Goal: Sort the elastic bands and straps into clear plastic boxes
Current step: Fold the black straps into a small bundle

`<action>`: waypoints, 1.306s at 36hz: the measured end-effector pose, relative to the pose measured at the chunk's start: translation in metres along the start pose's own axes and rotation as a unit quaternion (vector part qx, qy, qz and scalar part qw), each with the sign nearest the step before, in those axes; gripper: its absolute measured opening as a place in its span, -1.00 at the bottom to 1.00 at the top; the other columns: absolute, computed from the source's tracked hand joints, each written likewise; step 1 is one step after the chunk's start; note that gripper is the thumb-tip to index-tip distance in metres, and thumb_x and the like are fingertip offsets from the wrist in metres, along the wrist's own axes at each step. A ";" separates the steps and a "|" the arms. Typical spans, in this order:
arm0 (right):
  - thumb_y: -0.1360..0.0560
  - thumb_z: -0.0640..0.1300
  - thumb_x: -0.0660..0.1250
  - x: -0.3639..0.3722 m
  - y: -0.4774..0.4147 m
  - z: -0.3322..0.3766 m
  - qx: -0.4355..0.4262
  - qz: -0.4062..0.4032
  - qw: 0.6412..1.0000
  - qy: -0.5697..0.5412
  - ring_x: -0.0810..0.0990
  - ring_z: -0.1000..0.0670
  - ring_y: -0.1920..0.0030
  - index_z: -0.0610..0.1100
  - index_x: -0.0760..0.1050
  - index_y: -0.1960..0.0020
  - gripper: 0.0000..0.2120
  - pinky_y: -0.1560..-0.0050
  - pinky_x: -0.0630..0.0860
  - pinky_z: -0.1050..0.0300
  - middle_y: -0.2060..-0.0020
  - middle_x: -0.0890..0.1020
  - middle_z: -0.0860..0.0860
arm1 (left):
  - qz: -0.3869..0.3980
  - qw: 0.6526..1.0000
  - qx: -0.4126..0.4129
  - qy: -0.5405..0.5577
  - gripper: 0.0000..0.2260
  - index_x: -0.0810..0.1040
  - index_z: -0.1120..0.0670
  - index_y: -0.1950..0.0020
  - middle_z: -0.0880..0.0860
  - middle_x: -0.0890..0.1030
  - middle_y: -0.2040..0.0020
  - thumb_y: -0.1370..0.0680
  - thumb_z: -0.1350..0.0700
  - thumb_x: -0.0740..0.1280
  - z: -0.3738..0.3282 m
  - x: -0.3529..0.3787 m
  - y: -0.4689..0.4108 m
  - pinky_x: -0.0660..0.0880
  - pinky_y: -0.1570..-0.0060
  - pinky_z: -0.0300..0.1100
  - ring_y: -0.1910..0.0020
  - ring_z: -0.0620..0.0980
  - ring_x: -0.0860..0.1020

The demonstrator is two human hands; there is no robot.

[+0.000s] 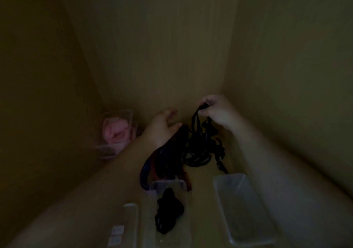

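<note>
The step in hand is pulling one piece out of the heap. The right hand (212, 110) pinches the top of a black strap (194, 119) between thumb and fingertips and holds it above the tangle of black straps (200, 150), which lies on the worktop (202, 205). The strap's lower end runs down into the tangle. The left hand (162, 125), at 9 o'clock of the tangle, has its fingers loosely spread and holds nothing, and its thumb rests at the pile's edge. Red and blue straps (152, 163) lie at 7 o'clock of the tangle.

Three clear boxes sit nearest the camera. The middle box (181, 186), at 6 o'clock, holds a clump of black bands (168, 209). The right box (242, 209), at 5 o'clock, looks empty. The pink-filled box (116, 131) sits at 9 o'clock.

The strap probably snags as it lifts, so next the left hand likely needs to press the tangle down while the right hand works it free. It can then go to the middle box, since that one already holds black bands.
</note>
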State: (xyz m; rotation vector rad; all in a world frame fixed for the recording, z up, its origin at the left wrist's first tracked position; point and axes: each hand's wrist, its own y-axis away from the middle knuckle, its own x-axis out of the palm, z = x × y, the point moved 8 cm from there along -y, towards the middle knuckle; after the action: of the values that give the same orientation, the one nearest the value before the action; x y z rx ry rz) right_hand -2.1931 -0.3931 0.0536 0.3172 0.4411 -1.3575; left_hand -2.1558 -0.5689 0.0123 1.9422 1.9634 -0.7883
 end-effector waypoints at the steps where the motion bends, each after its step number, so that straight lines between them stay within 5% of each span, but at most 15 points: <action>1: -0.45 -0.29 0.43 -0.001 0.002 0.011 -0.019 0.007 1.000 -0.003 0.48 0.05 -0.16 0.01 0.56 0.08 -0.80 -0.06 0.36 0.21 -0.11 0.56 0.00 | -0.002 1.000 0.005 0.005 -0.52 0.37 0.07 -0.42 -0.07 0.47 -0.20 -0.52 0.09 0.40 -0.009 -0.003 -0.003 0.36 -0.28 -0.25 -0.22 -0.11 0.44; 7: -0.42 -0.31 0.45 -0.004 0.008 0.068 -0.099 0.050 0.993 -0.028 0.56 0.09 -0.07 -0.01 0.57 0.08 -0.78 -0.07 0.42 0.22 0.04 0.63 0.06 | 0.020 0.999 0.030 0.039 -0.38 0.27 0.01 -0.48 -0.12 0.45 -0.26 -0.48 0.00 0.44 -0.051 -0.017 -0.021 0.30 -0.24 -0.28 -0.27 -0.18 0.39; 11: -0.40 -0.35 0.46 -0.007 0.005 0.097 -0.135 0.063 0.988 -0.040 0.59 0.05 0.03 -0.02 0.55 0.13 -0.76 -0.04 0.49 0.17 0.15 0.64 0.02 | 0.034 0.995 0.038 0.090 -0.83 0.53 -0.01 -0.10 -0.11 0.61 0.06 -0.54 0.16 0.38 -0.078 -0.030 -0.029 0.44 0.02 -0.34 0.04 -0.18 0.57; 13: -0.39 -0.36 0.46 -0.011 0.005 0.110 -0.153 0.064 0.985 -0.039 0.59 0.06 0.08 -0.03 0.55 0.11 -0.75 0.00 0.50 0.21 0.17 0.63 0.04 | 0.017 0.996 0.052 0.063 -0.90 0.54 -0.06 0.06 -0.12 0.62 0.18 -0.57 0.15 0.32 -0.090 -0.040 -0.030 0.48 0.08 -0.27 0.18 -0.20 0.57; 17: -0.38 -0.37 0.46 -0.013 0.003 0.125 -0.155 0.070 0.985 0.027 0.57 0.10 0.11 -0.07 0.54 -0.13 -0.62 0.02 0.51 0.23 0.07 0.61 0.06 | -0.043 0.996 0.048 0.060 -0.84 0.50 0.00 0.06 0.01 0.59 0.23 -0.63 0.20 0.18 -0.104 -0.071 -0.033 0.51 0.12 -0.09 0.24 -0.10 0.57; 22: -0.45 -0.31 0.36 -0.012 -0.002 0.119 -0.113 0.090 0.983 0.111 0.55 0.05 0.02 -0.06 0.55 -0.17 -0.67 0.11 0.43 0.26 0.05 0.58 0.07 | -0.064 0.993 0.095 -0.011 -0.77 0.48 -0.02 0.02 -0.04 0.45 0.34 -0.62 0.26 0.12 -0.132 -0.094 -0.032 0.34 0.52 -0.35 0.47 -0.18 0.38; 30: -0.45 -0.33 0.33 -0.010 -0.019 0.100 -0.079 0.088 0.962 0.245 0.52 -0.05 0.08 0.00 0.47 0.15 -0.77 0.14 0.47 0.15 0.14 0.52 -0.02 | -0.098 0.990 0.083 -0.065 -0.74 0.50 -0.05 -0.01 -0.07 0.47 0.30 -0.60 0.27 0.12 -0.113 -0.112 -0.033 0.31 0.51 -0.37 0.43 -0.16 0.40; 33: -0.48 -0.31 0.28 -0.010 -0.020 0.096 -0.062 0.086 0.954 0.281 0.51 -0.06 0.04 -0.19 0.52 -0.07 -0.81 0.14 0.41 0.18 0.00 0.55 -0.12 | -0.097 0.990 0.084 -0.055 -0.72 0.50 -0.10 0.01 -0.10 0.47 0.29 -0.62 0.26 0.12 -0.108 -0.111 -0.032 0.28 0.51 -0.42 0.43 -0.22 0.40; 35: -0.48 -0.29 0.26 -0.010 -0.022 0.096 -0.056 0.077 0.959 0.266 0.53 -0.09 0.05 -0.29 0.50 -0.15 -0.75 0.16 0.37 0.18 -0.04 0.56 -0.18 | -0.110 0.990 0.079 -0.047 -0.70 0.50 -0.12 0.03 -0.09 0.46 0.31 -0.61 0.26 0.12 -0.106 -0.115 -0.034 0.28 0.52 -0.39 0.47 -0.23 0.38; 39: -0.51 -0.24 0.26 -0.013 -0.026 0.098 -0.044 0.074 0.992 0.095 0.60 -0.06 0.07 -0.16 0.48 -0.21 -0.73 0.03 0.57 0.06 -0.02 0.60 -0.12 | -0.098 0.992 0.062 -0.044 -0.73 0.50 -0.12 0.06 -0.06 0.48 0.30 -0.61 0.24 0.15 -0.101 -0.120 -0.039 0.32 0.48 -0.33 0.45 -0.20 0.40; 42: -0.57 -0.21 0.27 -0.014 -0.024 0.106 -0.033 0.084 0.995 -0.032 0.55 -0.06 0.29 -0.16 0.48 -0.07 -0.92 0.29 0.52 0.08 0.20 0.59 -0.12 | -0.069 0.992 0.055 -0.087 -0.78 0.48 -0.16 0.15 -0.04 0.53 0.21 -0.60 0.15 0.22 -0.096 -0.121 -0.039 0.38 0.38 -0.31 0.33 -0.17 0.45; 47: -0.53 -0.06 0.38 -0.022 -0.024 0.126 -0.051 0.090 0.993 -0.057 0.40 0.05 0.39 -0.15 0.49 0.06 -0.84 0.39 0.34 0.20 0.35 0.50 0.00 | -0.047 0.997 0.038 -0.041 -0.91 0.53 -0.06 0.12 -0.10 0.51 0.28 -0.58 0.03 0.31 -0.086 -0.120 -0.036 0.34 0.43 -0.41 0.37 -0.22 0.45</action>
State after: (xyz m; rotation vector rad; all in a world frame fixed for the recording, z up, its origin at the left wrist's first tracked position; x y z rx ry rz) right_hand -2.2051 -0.4375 0.1754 0.1898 0.3749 -1.1660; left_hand -2.1677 -0.6198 0.1546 1.8386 2.0159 -0.9634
